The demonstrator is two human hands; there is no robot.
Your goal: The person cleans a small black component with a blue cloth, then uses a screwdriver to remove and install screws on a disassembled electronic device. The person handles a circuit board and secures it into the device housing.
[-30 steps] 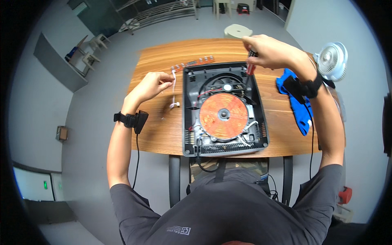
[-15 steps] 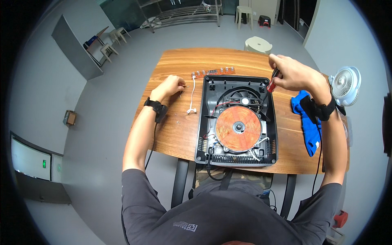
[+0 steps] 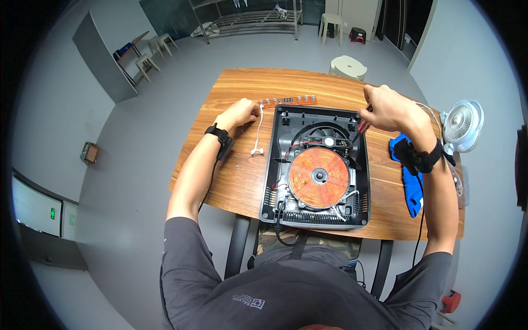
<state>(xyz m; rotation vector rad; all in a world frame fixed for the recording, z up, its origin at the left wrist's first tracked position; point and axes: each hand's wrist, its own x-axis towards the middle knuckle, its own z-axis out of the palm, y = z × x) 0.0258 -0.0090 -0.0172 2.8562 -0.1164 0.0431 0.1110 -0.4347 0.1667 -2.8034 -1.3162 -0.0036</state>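
Note:
An opened induction cooker base (image 3: 365, 198) lies on the wooden table, showing its round copper coil (image 3: 302, 179) and a black cooling fan (image 3: 314, 133). My right hand (image 3: 391, 109) grips a red-handled screwdriver (image 3: 362, 126) above the base's far right side, its shaft angled down and inward. On the left, my left hand (image 3: 242, 113) is closed low over the table, beside a narrow orange circuit board (image 3: 301, 101) and its white cable (image 3: 259, 129). Whatever its fingers hold is hidden.
A blue cloth (image 3: 412, 192) lies on the table's right side. Beyond it stands a small white fan (image 3: 463, 124), with a clear plastic container (image 3: 465, 184) nearby. Tiny pieces (image 3: 238, 166) lie left of the base. A cream stool (image 3: 348, 67) stands past the far edge.
My left hand has moved right, closer to the circuit board's end. My right hand has shifted slightly, bringing the screwdriver nearer the base's inside. The view has also shifted a little.

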